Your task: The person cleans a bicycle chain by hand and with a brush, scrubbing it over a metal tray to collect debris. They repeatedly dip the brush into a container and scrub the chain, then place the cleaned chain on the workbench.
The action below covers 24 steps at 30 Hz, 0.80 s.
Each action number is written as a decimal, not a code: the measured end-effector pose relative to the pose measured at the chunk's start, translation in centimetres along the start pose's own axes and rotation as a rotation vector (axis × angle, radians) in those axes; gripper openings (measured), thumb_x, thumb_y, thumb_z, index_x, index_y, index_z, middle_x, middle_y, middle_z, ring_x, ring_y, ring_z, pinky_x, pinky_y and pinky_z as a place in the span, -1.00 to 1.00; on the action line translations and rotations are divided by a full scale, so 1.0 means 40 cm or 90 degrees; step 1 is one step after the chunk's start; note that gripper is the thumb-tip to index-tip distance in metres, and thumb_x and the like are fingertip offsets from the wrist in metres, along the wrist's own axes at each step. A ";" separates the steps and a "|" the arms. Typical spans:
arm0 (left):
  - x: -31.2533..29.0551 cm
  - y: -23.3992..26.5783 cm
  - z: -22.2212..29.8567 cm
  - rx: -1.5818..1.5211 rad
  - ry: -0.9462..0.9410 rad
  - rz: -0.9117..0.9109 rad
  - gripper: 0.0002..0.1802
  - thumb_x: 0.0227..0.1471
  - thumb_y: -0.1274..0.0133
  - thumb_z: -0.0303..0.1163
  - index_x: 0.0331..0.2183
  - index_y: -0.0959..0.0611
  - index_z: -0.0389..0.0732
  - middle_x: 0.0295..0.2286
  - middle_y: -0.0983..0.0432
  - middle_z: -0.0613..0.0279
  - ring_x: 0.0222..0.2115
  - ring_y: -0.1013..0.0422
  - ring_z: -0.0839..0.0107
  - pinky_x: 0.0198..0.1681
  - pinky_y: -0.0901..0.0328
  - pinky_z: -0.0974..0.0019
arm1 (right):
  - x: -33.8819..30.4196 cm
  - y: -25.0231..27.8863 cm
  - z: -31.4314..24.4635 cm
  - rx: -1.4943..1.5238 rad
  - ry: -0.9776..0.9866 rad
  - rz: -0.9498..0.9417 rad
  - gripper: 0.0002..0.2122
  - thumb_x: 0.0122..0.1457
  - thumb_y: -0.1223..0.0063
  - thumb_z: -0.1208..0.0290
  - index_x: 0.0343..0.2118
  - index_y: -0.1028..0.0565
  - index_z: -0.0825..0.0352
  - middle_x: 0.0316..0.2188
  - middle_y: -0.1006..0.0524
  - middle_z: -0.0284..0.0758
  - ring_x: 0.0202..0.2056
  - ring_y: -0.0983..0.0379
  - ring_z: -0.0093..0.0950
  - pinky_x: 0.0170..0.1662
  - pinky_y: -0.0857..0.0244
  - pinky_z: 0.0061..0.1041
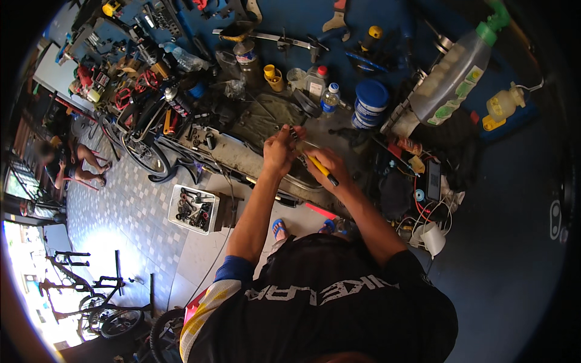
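Above the workbench (239, 160) my two hands are close together. My left hand (278, 151) is closed on a small dark metal part (294, 134), which shows at the fingertips; its exact kind is too small to make out. Closed round a screwdriver (322, 170) with a yellow and black handle, my right hand (330, 162) is just to the right. The thin shaft points up and left toward the dark part. Whether the tip touches it, I cannot tell.
Behind my hands stand a clear bottle with a blue cap (330, 98), a red-capped bottle (316, 81) and a blue tub (370, 103). A white basket of metal parts (193, 209) is at lower left. Cables (436, 215) tangle at right. Another person (72, 160) sits far left.
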<state>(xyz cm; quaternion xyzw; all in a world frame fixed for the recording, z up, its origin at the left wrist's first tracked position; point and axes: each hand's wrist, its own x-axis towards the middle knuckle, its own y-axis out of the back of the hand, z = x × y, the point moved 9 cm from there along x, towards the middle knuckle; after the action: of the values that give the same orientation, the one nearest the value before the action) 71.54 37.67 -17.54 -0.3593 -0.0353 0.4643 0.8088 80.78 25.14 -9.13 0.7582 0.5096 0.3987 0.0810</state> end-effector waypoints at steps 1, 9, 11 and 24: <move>-0.006 -0.012 0.018 0.013 -0.006 0.016 -0.60 0.40 0.04 -0.16 -0.10 -0.61 -0.35 -0.20 -0.62 0.03 -0.17 -0.57 0.22 -0.15 -0.50 0.11 | -0.037 -0.008 0.028 0.007 -0.035 -0.023 -0.75 0.14 -0.27 0.58 -0.11 -0.56 0.33 -0.23 -0.62 -0.17 -0.19 -0.60 -0.14 -0.12 -0.48 -0.30; -0.010 -0.011 -0.006 -0.012 -0.023 0.014 -0.57 0.38 -0.01 -0.12 -0.14 -0.65 -0.36 -0.36 -0.61 0.19 -0.25 -0.59 0.35 -0.37 -0.46 0.30 | 0.008 0.008 -0.026 0.006 0.028 0.036 -0.74 0.13 -0.28 0.60 -0.11 -0.55 0.34 -0.16 -0.64 -0.16 -0.18 -0.59 -0.16 -0.10 -0.47 -0.28; -0.011 -0.029 0.014 0.000 -0.025 0.013 -0.57 0.37 -0.03 -0.13 -0.15 -0.66 -0.37 -0.39 -0.61 0.22 -0.36 -0.57 0.39 -0.40 -0.45 0.32 | -0.043 -0.011 0.030 -0.006 -0.021 -0.023 -0.73 0.12 -0.28 0.61 -0.10 -0.56 0.34 -0.17 -0.65 -0.16 -0.19 -0.59 -0.16 -0.07 -0.45 -0.26; -0.015 0.021 0.016 0.006 0.020 0.015 -0.62 0.39 0.05 -0.11 -0.09 -0.60 -0.25 -0.08 -0.58 0.11 -0.03 -0.53 0.18 -0.17 -0.41 0.11 | -0.087 -0.023 0.150 0.074 -0.255 -0.046 -0.80 0.23 -0.23 0.40 -0.11 -0.59 0.29 -0.14 -0.58 -0.12 -0.16 -0.57 -0.10 -0.13 -0.46 -0.23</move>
<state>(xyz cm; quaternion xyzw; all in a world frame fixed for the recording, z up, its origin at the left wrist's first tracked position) 70.35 37.84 -17.41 -0.3629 -0.0160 0.4684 0.8054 83.69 24.35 -15.45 0.8068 0.5324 0.2069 0.1511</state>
